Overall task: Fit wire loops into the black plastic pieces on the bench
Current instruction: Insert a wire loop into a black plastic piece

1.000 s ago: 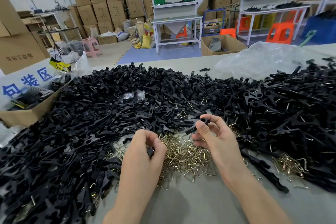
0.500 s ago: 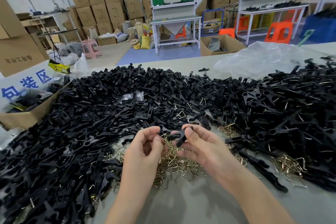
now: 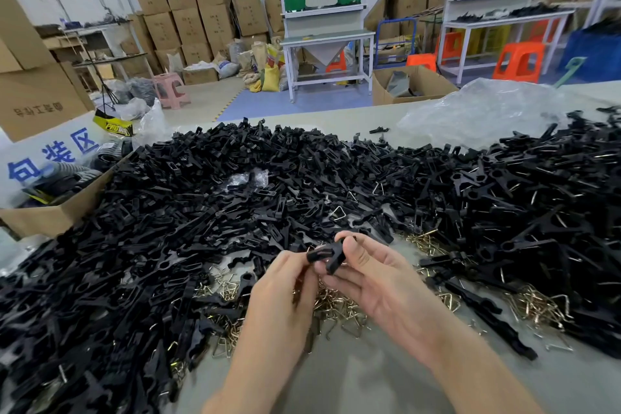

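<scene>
Head view: both hands meet low over the near part of the bench (image 3: 369, 380), with one black piece (image 3: 331, 255) held between them. The left hand (image 3: 282, 286) has its fingers curled in, their tips pinching the left end of the piece. The right hand (image 3: 389, 289) lies palm up, thumb pressed on top of the piece and fingers under it, so the piece is gripped from both sides and lifted clear of the bench. A glint of brass shows at the piece's left end by the left fingertips; whether that is a wire seated in the piece cannot be told. Just below the hands a scatter of brass loops (image 3: 339, 309) lies on the bench, partly hidden by the left hand. A smaller clump (image 3: 534, 306) sits well to the right. A heap (image 3: 201, 212) of black pieces spreads across the bench from the left edge to the right, behind and beside the hands, with a few loops mixed in. A long black strip (image 3: 484, 312) lies near the right forearm. A clear bag (image 3: 487, 111) rests at the far right of the bench, and an open box (image 3: 57, 215) stands at the left, touching the heap. Stacked cartons (image 3: 188, 10) and orange stools (image 3: 517, 60) fill the room beyond.
</scene>
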### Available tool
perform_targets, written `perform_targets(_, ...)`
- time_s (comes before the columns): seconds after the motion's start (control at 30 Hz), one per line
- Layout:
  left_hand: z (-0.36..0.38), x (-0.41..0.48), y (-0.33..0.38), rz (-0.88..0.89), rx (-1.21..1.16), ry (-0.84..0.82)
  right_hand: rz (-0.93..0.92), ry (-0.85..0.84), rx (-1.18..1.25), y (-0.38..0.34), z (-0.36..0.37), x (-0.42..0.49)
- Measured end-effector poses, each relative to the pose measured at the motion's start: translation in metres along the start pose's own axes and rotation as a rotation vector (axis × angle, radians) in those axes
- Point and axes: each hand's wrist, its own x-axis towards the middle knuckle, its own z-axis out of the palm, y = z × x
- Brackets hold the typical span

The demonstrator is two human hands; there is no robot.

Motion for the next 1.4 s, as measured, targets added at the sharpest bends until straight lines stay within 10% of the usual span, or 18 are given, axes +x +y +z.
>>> perform_targets(1.0,-0.008,0.007,-0.001,-0.351,-0.398,0.169,-0.087,0.160,0.116,0.000,-0.010,0.003)
perform_targets(1.4,-0.008,0.008,-0.001,-0.470,-0.682,0.148,-0.125,0.096,-0.385,0.011,-0.011,0.003)
